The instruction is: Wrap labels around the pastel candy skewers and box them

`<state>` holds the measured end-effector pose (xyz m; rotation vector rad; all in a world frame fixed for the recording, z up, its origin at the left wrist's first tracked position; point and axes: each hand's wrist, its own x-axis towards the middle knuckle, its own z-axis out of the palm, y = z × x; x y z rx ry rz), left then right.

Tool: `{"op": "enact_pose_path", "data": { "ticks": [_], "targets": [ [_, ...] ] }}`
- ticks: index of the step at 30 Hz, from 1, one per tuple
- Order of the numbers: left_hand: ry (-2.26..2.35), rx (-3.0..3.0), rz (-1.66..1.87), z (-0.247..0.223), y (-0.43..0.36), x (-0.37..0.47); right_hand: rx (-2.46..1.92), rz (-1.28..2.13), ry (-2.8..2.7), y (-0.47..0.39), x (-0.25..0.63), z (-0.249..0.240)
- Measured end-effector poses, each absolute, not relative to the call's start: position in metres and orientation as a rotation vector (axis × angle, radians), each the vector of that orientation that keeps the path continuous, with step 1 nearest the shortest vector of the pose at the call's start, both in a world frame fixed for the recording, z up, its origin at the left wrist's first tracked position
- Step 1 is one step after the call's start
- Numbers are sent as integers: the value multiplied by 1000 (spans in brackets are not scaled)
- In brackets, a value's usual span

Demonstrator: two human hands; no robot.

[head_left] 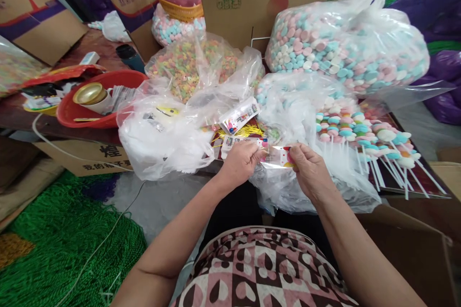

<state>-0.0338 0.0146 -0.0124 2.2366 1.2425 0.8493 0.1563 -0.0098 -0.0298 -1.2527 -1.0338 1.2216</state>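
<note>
A small clear printed packet (279, 156) is stretched between my two hands. My left hand (242, 160) pinches its left end, with fingers closed. At the packet's right end, my right hand (308, 165) grips the printed edge between thumb and fingers. Just behind my hands lie a stack of printed cards or packets (240, 116) and yellow twist ties (248, 131). Marshmallow skewers with white sticks (347, 127) rest in rows to the right. Crumpled clear plastic bags (306, 124) lie around and under my right hand.
A large bag of pastel marshmallows (342, 53) stands at the back right, a bag of coloured candies (201, 64) at the back centre. A red basin (101, 79) holds a gold bowl at left. Cardboard boxes (234, 14) stand behind; green strands (72, 244) cover the floor at left.
</note>
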Motion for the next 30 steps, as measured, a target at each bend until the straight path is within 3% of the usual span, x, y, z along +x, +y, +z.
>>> {"op": "enact_pose_path", "data": {
  "ticks": [9, 30],
  "targets": [
    [1074, 1513, 831, -11, -1, 0, -1270, 1122, -931, -27, 164, -26],
    [1012, 1300, 819, -32, -2, 55, -1295, 1174, -810, -45, 214, -25]
  ]
}}
